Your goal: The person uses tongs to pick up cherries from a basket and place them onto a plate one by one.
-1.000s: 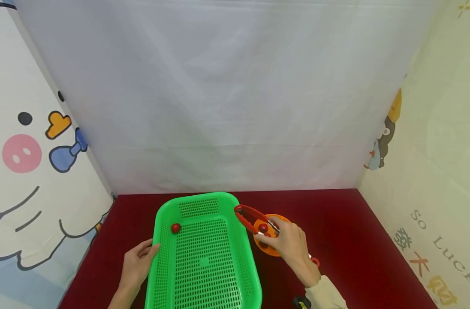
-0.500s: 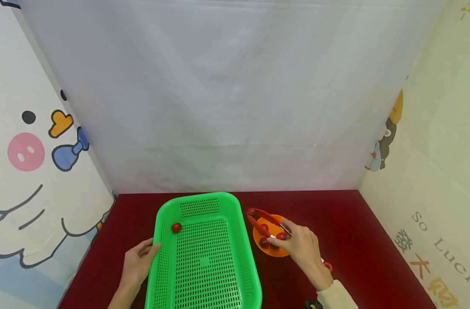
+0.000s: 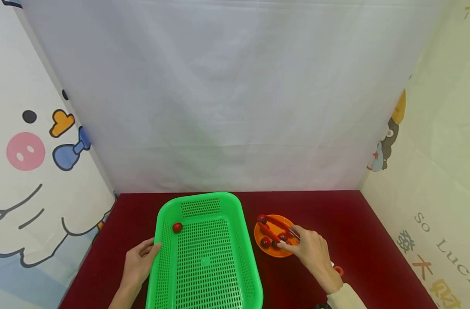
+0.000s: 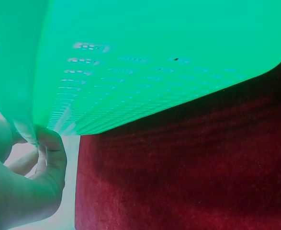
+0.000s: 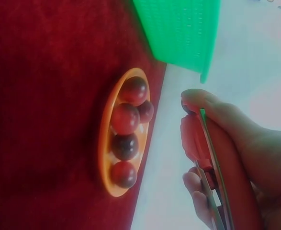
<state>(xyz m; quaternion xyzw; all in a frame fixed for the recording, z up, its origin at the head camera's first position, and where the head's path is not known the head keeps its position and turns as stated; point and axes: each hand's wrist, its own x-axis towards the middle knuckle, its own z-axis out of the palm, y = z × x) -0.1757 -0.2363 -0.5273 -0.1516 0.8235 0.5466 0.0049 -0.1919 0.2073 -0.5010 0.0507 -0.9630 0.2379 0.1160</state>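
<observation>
Red tongs (image 3: 275,228) are gripped by the right hand (image 3: 314,253), tips spread over the orange dish (image 3: 275,253) of cherry tomatoes (image 5: 125,118) at three o'clock of the green basket (image 3: 204,257), whose rim is pinched by the left hand (image 3: 138,266). A round tomato could be squeezed off-centre and shot onto the red cloth (image 3: 354,240).

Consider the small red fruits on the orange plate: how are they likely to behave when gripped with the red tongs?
The red fruits look round and glossy, so they would probably roll or slip from the red tongs. The orange plate looks shallow, so a nudge might push one over its rim. They seem small, so likely light; one already lies in the green basket.
</observation>
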